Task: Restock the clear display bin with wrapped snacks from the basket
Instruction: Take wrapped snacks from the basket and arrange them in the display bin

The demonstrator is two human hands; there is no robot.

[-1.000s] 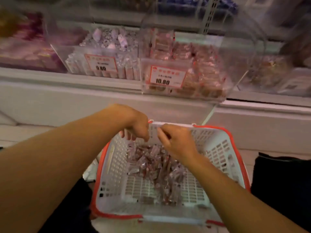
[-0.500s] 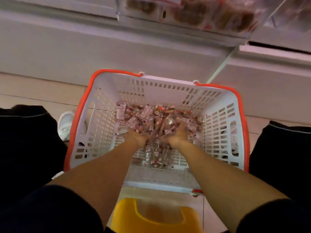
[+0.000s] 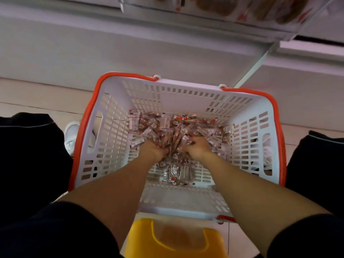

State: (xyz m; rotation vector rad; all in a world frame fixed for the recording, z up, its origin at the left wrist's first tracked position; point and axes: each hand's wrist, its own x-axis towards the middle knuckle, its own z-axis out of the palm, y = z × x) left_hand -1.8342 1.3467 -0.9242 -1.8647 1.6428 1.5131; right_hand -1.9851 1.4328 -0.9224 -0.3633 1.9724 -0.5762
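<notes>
A white slotted basket with an orange rim stands on the floor between my knees. A heap of wrapped snacks, brown in clear wrappers with red marks, lies on its bottom. My left hand and my right hand are both down in the heap, side by side. Their fingers are curled into the packets and gather a bunch between them. The fingertips are buried among the wrappers. The clear display bin juts out at the top edge, with brown snacks seen through its underside.
A white cabinet front rises just behind the basket. A yellow plastic stool sits under me at the bottom. My dark trouser legs flank the basket, and a white shoe shows at its left side. The floor is pale tile.
One second ago both hands were at the basket's far rim with the bins in full view. The view has tilted down and both hands have dropped into the snack heap.
</notes>
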